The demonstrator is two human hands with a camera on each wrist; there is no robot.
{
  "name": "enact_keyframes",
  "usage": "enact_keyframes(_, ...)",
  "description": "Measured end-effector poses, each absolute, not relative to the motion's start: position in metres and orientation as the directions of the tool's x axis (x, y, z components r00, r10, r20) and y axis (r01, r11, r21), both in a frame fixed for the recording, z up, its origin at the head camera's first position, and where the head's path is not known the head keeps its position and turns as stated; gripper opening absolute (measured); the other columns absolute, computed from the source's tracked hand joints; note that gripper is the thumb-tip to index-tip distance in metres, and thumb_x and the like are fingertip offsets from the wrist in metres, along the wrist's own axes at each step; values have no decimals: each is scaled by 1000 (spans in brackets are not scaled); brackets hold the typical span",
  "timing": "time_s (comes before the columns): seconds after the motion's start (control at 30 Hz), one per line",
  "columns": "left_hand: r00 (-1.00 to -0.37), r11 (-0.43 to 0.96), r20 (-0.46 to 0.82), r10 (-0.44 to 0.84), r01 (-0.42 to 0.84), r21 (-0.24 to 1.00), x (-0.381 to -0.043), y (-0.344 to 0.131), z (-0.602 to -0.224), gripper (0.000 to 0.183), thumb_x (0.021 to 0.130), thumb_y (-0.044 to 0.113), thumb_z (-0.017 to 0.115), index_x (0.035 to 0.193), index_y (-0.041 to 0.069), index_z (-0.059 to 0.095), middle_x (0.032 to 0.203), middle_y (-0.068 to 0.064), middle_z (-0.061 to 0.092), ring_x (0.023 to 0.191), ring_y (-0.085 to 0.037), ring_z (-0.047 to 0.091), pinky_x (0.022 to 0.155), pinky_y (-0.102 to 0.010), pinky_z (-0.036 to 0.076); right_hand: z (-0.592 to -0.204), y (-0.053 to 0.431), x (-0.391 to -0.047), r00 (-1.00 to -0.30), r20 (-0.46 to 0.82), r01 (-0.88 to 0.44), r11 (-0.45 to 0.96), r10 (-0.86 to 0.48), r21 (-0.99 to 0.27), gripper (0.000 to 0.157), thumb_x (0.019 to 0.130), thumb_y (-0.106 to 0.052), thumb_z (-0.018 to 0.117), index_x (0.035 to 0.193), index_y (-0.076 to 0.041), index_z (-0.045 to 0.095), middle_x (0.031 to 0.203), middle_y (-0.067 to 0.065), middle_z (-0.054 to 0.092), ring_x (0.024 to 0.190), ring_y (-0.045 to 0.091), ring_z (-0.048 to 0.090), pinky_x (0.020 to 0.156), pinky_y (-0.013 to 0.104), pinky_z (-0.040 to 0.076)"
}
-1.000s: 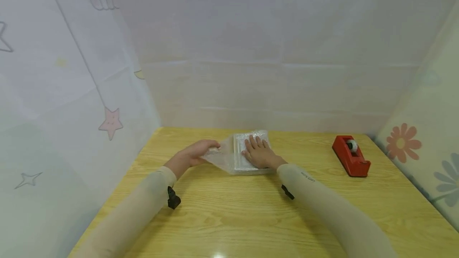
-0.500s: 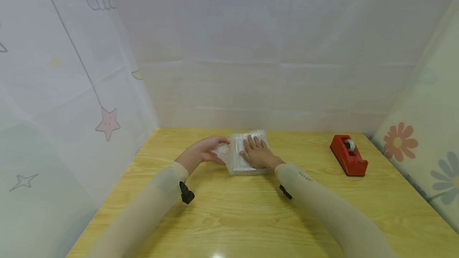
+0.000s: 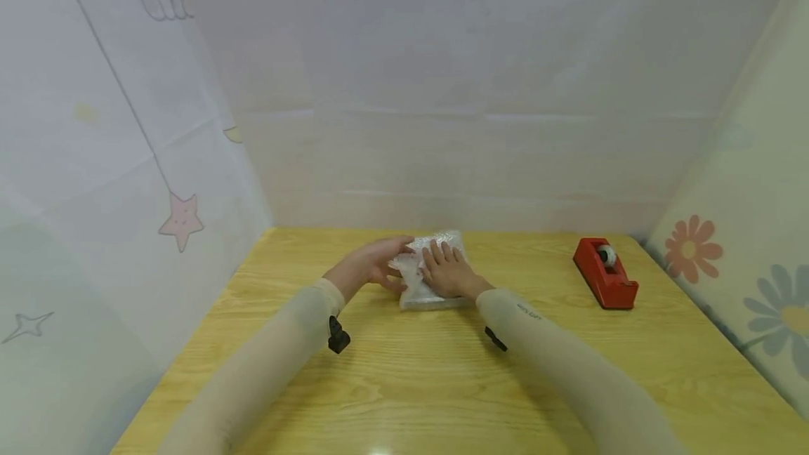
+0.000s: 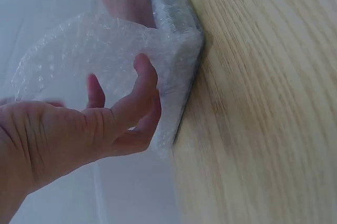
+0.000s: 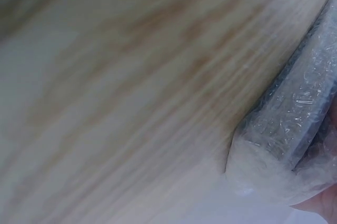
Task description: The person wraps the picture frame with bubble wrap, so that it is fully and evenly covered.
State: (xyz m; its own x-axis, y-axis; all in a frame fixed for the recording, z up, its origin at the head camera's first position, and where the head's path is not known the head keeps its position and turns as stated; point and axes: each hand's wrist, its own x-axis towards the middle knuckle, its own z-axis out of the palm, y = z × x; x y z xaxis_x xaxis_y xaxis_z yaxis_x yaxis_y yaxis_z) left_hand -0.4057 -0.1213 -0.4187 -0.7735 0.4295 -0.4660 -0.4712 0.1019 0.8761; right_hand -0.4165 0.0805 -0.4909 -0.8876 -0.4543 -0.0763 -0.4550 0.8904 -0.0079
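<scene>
A flat rectangular packet in clear bubble wrap lies near the table's back edge. My right hand rests on top of it, fingers straight and spread. At its left side is my left hand, with bent, spread fingers around the raised wrap flap. In the left wrist view the flap of bubble wrap stands up beside the left hand, whose thumb and fingers are apart, not pinching. The right wrist view catches the packet's wrapped edge. What lies inside is mostly hidden by wrap and hands.
A red tape dispenser with a roll of clear tape stands at the right back of the wooden table. Printed cloth walls enclose the back and both sides.
My left hand has moved right, bringing the loose wrap flap over the packet toward the right hand. Its grip on the flap has loosened. The right hand stays on the packet.
</scene>
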Motion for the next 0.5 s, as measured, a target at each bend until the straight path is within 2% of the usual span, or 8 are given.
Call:
enact_keyframes(0.13, -793, -34, -388, 470, -456, 889, -395, -138, -427, 90, 99, 72, 39, 155, 2, 34, 164, -21, 18, 142, -50, 28, 98, -61, 45, -495, 78, -415, -880, -77, -467, 883, -469, -47, 65, 112, -44, 21, 162, -3, 16, 167, 22, 7, 151, 44, 6, 118, 59, 9)
enact_keyframes(0.23, -773, -26, -276, 571, -353, 935, -383, -145, -432, 102, 96, 76, 40, 160, 1, 19, 166, -21, 14, 147, -46, 22, 109, -59, 35, -496, 81, -416, -884, -68, -459, 887, -462, -56, 67, 111, -46, 21, 163, -3, 16, 167, 22, 6, 151, 45, 4, 118, 59, 7)
enact_keyframes(0.3, -756, 54, -196, 624, -209, 976, -374, -146, -433, 101, 98, 69, 48, 161, -2, 13, 166, -21, 12, 149, -41, 21, 113, -56, 29, -495, 83, -418, -890, -52, -451, 891, -454, -48, 69, 111, -48, 21, 163, -3, 16, 167, 22, 6, 151, 45, 4, 118, 60, 7)
enact_keyframes(0.4, -717, 182, -128, 685, -2, 983, -362, -144, -435, 93, 99, 49, 65, 162, 3, 14, 166, -18, 15, 150, -34, 21, 116, -54, 25, -492, 84, -420, -889, -46, -455, 890, -456, -30, 69, 111, -49, 21, 163, -4, 15, 167, 22, 5, 151, 44, 4, 118, 60, 7)
enact_keyframes(0.5, -754, 280, -101, 649, 113, 953, -352, -142, -439, 75, 100, 36, 67, 157, 3, 31, 159, -20, 33, 144, -34, 33, 112, -56, 30, -492, 84, -420, -882, -51, -467, 883, -469, -41, 69, 111, -50, 21, 163, -5, 14, 167, 21, 5, 151, 44, 4, 118, 60, 7)
